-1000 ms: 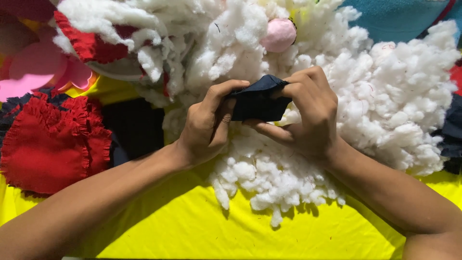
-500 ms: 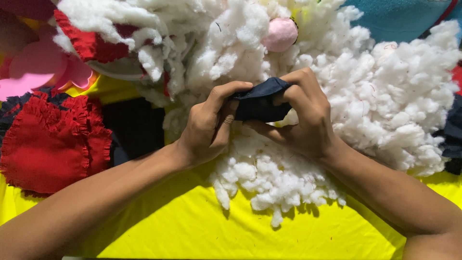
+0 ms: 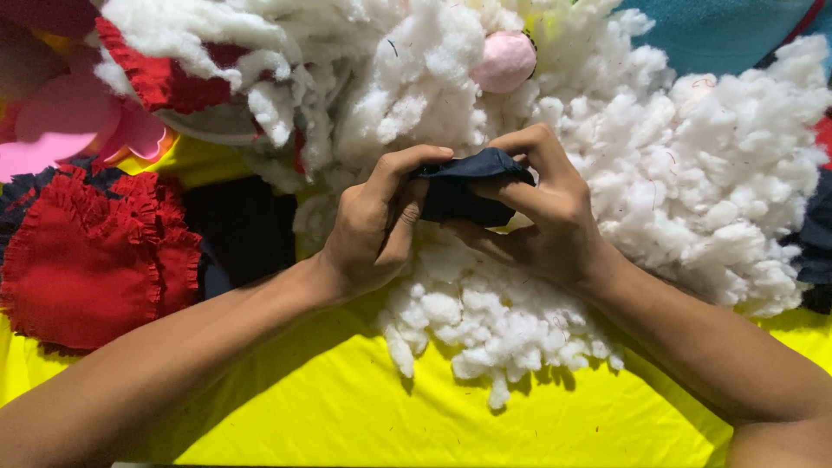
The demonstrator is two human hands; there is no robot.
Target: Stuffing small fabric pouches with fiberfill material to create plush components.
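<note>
Both hands hold a small dark navy fabric piece (image 3: 464, 192) above a big heap of white stuffing fluff (image 3: 676, 173). My left hand (image 3: 377, 225) pinches its left edge between thumb and fingers. My right hand (image 3: 542, 208) grips its right side, the fingers curled over the top. The fabric looks folded or pouch-like; its inside is hidden. A small pink ball-like piece (image 3: 507, 61) sits in the fluff just beyond the hands.
A yellow cloth (image 3: 347, 407) covers the surface. A red frilled fabric piece (image 3: 95, 260) lies at the left on dark cloth (image 3: 247, 230). Pink shapes (image 3: 78, 121) and a second red frilled piece (image 3: 160, 74) lie at the upper left. Teal cloth (image 3: 719, 30) is at the top right.
Both hands have shifted slightly while they work the dark fabric piece; it stays in the same spot over the fluff.
</note>
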